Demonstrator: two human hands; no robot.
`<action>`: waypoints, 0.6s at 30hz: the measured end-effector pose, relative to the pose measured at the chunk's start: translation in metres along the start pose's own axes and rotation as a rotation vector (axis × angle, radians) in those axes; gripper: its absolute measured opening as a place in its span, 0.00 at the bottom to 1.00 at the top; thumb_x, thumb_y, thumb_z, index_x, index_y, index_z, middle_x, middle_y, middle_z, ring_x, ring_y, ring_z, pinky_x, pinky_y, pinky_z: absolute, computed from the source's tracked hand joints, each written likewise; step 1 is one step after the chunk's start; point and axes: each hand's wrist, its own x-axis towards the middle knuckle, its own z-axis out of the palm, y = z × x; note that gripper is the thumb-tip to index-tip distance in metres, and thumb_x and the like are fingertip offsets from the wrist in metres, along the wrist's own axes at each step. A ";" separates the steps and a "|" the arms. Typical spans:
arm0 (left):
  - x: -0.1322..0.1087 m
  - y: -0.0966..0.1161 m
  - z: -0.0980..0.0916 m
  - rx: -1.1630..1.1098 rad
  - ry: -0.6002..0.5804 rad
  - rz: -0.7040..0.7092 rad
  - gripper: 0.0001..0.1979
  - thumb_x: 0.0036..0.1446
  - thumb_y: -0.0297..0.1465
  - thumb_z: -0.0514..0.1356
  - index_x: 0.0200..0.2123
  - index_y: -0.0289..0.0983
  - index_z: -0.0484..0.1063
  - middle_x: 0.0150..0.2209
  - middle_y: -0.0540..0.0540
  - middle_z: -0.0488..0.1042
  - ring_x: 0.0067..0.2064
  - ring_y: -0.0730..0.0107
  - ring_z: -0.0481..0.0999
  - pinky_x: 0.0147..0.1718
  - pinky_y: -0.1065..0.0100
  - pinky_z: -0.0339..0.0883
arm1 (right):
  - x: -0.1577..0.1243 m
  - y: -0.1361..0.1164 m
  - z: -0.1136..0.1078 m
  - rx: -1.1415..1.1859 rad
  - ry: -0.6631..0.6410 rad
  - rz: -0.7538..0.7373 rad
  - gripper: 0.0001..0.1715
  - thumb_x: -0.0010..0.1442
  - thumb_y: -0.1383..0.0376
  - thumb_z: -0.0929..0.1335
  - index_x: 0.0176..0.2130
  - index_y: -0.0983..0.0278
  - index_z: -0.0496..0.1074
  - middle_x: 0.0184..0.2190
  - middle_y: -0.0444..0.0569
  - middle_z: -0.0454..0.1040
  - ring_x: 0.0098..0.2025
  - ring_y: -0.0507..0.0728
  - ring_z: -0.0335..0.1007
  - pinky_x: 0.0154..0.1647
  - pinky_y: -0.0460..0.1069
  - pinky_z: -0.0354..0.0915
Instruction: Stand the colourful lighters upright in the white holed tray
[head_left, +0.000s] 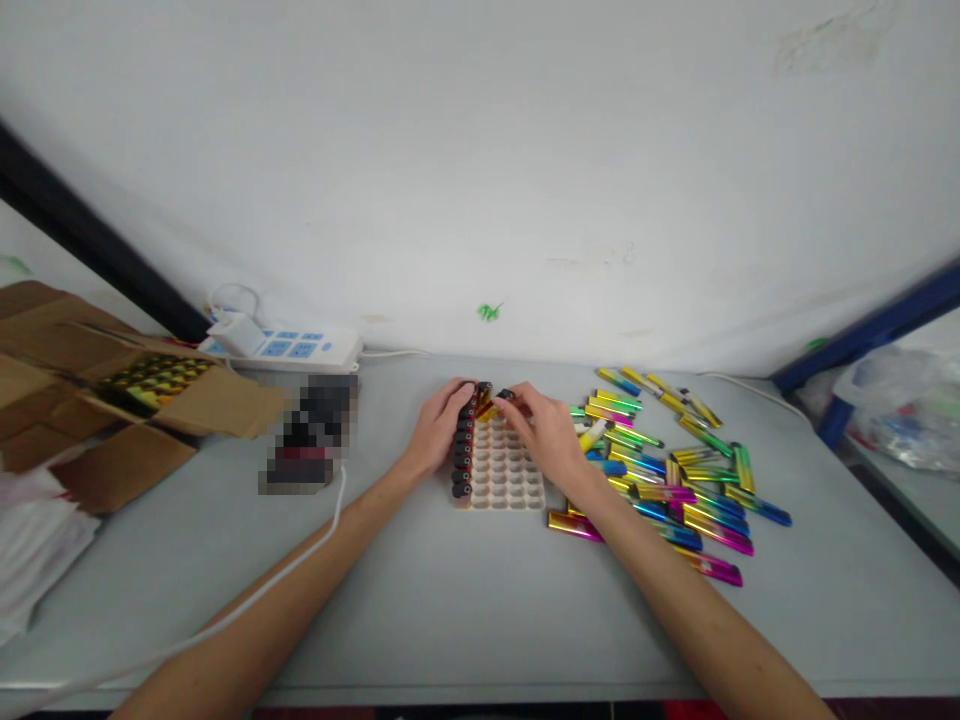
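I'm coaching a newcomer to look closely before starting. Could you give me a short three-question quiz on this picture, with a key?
1. Multiple choice: where is the left hand?
A) On the power strip
B) At the far left part of the holed tray
C) Inside a box

2. True or false: the flaps of the cardboard box are open.

3. Short answer: as pictured, on which side of the holed tray do the loose shiny lighters lie?

Key:
1. B
2. True
3. The right side, around and beyond the right hand and its forearm.
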 end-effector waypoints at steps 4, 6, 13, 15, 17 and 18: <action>0.000 -0.003 0.000 -0.006 -0.012 0.003 0.17 0.65 0.46 0.59 0.39 0.39 0.78 0.40 0.46 0.81 0.45 0.58 0.77 0.47 0.64 0.68 | 0.004 -0.003 0.003 -0.152 -0.081 -0.052 0.12 0.78 0.57 0.64 0.46 0.61 0.73 0.38 0.52 0.83 0.38 0.60 0.80 0.38 0.50 0.66; 0.000 -0.004 0.000 -0.012 -0.012 0.004 0.17 0.65 0.46 0.59 0.38 0.39 0.78 0.40 0.46 0.80 0.45 0.58 0.76 0.48 0.64 0.68 | 0.007 -0.009 0.001 -0.220 -0.126 -0.068 0.10 0.79 0.59 0.64 0.47 0.61 0.72 0.40 0.54 0.82 0.39 0.60 0.80 0.38 0.50 0.65; 0.000 -0.006 0.000 -0.027 -0.013 0.007 0.16 0.65 0.46 0.59 0.38 0.39 0.78 0.41 0.46 0.81 0.46 0.58 0.77 0.50 0.64 0.68 | 0.020 -0.030 -0.001 -0.436 -0.254 -0.016 0.11 0.79 0.61 0.63 0.49 0.63 0.73 0.43 0.59 0.82 0.42 0.63 0.81 0.39 0.52 0.66; 0.001 -0.006 0.000 -0.024 -0.011 0.007 0.16 0.65 0.46 0.59 0.38 0.39 0.77 0.41 0.46 0.80 0.46 0.58 0.76 0.51 0.64 0.68 | 0.020 -0.032 0.002 -0.453 -0.247 0.002 0.10 0.78 0.62 0.64 0.49 0.63 0.73 0.44 0.60 0.82 0.42 0.63 0.81 0.39 0.52 0.67; 0.001 -0.006 0.000 -0.017 -0.009 0.005 0.16 0.65 0.46 0.59 0.37 0.40 0.77 0.40 0.47 0.80 0.46 0.58 0.76 0.50 0.64 0.68 | 0.018 -0.032 0.003 -0.453 -0.233 -0.004 0.09 0.78 0.62 0.65 0.49 0.63 0.74 0.45 0.59 0.82 0.43 0.62 0.81 0.40 0.51 0.68; 0.001 -0.006 0.000 -0.012 -0.008 0.004 0.16 0.65 0.46 0.59 0.37 0.40 0.77 0.40 0.47 0.80 0.45 0.59 0.76 0.50 0.64 0.68 | 0.016 -0.030 0.003 -0.444 -0.227 -0.016 0.09 0.78 0.62 0.65 0.48 0.63 0.74 0.44 0.59 0.82 0.43 0.62 0.80 0.41 0.51 0.68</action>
